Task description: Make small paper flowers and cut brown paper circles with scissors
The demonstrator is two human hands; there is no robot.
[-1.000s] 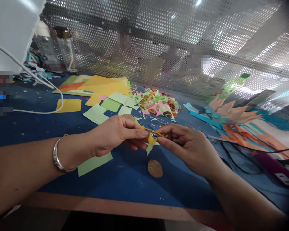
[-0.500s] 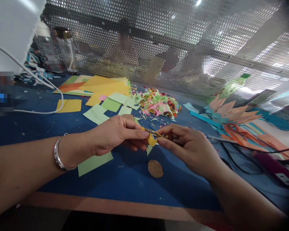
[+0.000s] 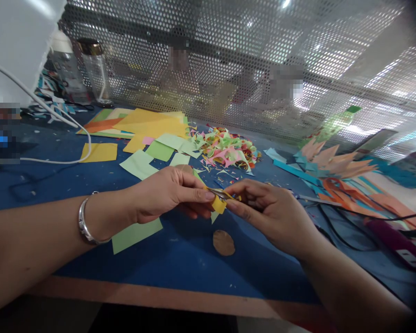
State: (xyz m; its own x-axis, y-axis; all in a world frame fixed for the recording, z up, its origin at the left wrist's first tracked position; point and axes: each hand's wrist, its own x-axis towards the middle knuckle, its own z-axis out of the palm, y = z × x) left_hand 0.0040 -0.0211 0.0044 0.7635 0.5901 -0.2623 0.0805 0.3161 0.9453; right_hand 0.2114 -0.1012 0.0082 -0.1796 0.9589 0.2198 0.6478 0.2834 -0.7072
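Over the middle of the blue table, my left hand (image 3: 180,192) pinches a small piece of yellow paper (image 3: 219,205) between thumb and fingers. Facing it from the right, my right hand (image 3: 263,206) is closed on small scissors (image 3: 217,193). Their metal blades lie against the yellow paper and point toward my left thumb. Most of the handle is hidden by my right fingers. Below the hands lies a brown oval piece of paper (image 3: 223,243). A light green sheet (image 3: 137,237) is partly under my left forearm.
Behind the hands lie yellow sheets (image 3: 152,122), light green squares and a heap of paper scraps (image 3: 229,148). Bottles (image 3: 95,71) stand back left by a white cable. At right are folded orange strips (image 3: 350,192), black cables and a purple power strip (image 3: 397,245). A perforated screen rises behind.
The scissor blades and the yellow paper have shifted slightly between my fingers. Both hands stay in nearly the same place.
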